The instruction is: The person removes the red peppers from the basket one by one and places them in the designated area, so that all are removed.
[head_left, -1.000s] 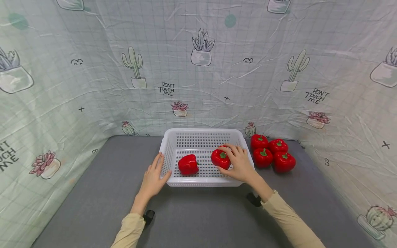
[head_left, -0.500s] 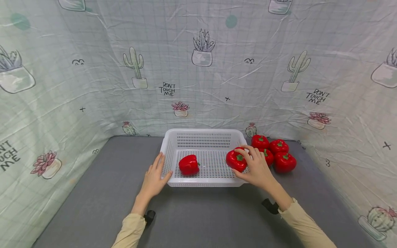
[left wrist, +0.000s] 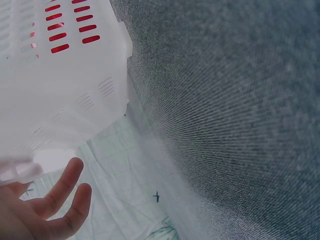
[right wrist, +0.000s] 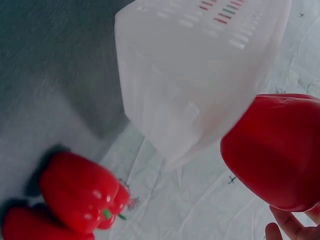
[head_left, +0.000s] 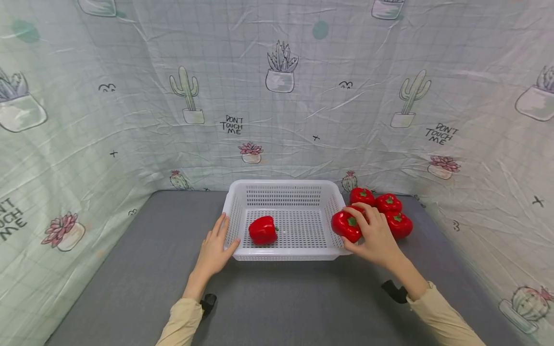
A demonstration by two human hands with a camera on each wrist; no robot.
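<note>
My right hand (head_left: 375,240) grips a red bell pepper (head_left: 345,227) between thumb and fingers, holding it above the right rim of a white perforated plastic basket (head_left: 285,254). In the right wrist view this held pepper (right wrist: 280,155) appears large beside the basket's wall (right wrist: 185,85). Fingers outstretched, my left hand (head_left: 213,252) touches the basket's left rim; the left wrist view shows its fingertips by that rim. One bell pepper (head_left: 262,230) lies on its side in the left part of the basket.
Right of the basket, several more red bell peppers (head_left: 399,226) stand grouped on the grey table (head_left: 277,302); my right hand partly covers the group. Behind the table hangs a pale curtain (head_left: 281,120) printed with potted cactuses.
My right hand has carried the bell pepper rightward, from over the basket's right half to over its right rim. The left hand and the basket have stayed put.
</note>
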